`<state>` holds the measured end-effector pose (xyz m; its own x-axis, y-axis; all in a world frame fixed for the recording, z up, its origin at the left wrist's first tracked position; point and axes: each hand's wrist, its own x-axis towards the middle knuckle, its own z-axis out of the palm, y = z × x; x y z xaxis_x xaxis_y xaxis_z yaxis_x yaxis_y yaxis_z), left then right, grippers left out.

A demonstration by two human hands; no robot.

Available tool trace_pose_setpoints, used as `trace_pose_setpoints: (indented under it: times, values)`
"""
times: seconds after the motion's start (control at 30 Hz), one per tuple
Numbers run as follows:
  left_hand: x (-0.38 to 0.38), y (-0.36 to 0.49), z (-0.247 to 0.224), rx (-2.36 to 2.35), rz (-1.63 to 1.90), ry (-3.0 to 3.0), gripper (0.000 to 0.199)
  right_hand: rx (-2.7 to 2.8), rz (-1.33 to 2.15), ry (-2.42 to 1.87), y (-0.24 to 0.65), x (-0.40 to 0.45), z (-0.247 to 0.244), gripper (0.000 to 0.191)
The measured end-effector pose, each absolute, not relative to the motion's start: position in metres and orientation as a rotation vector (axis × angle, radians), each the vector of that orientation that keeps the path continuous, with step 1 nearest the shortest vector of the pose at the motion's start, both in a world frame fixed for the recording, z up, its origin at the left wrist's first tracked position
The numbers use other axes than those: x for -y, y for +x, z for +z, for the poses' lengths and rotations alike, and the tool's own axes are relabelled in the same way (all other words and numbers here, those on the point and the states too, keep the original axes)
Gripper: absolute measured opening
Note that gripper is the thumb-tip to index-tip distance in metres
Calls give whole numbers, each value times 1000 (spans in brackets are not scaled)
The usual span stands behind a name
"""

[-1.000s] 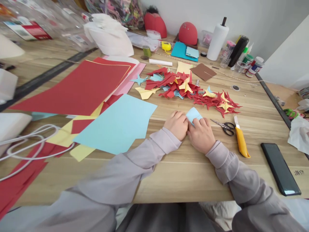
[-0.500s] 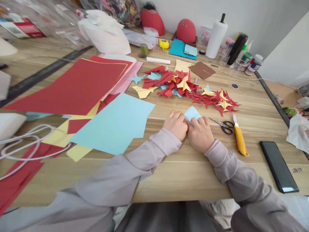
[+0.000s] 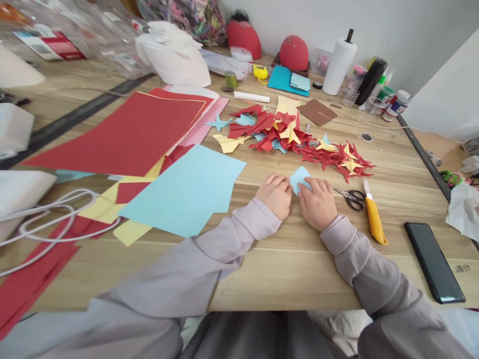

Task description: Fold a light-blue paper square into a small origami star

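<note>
Between L hand (image 3: 276,195) & R hand (image 3: 317,203), lt-blue folded paper (image 3: 299,178) pinched under fingers (image 3: 313,186)

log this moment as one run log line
left hand: touching small blue paper | right hand: pressing on it | nearest: scissors, yellow utility knife

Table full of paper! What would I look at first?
The spiky heap of red and yellow paper shapes, in the middle of the wooden table, comes first. Big red sheets and a light blue sheet lie left of it. Just below it, the right hand rests on a small blue paper beside the left hand.
</note>
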<state>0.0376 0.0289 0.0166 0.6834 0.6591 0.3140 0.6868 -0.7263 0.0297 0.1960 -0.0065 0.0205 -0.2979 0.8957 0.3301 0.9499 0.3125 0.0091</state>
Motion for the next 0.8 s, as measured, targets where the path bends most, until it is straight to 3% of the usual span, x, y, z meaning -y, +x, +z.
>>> trace_pose_setpoints:
  times: [0.8]
  values:
    - [-40, 36, 16, 1010, -595, -2756, 22, 2467, -254, -1688, 186, 12, 27, 35]
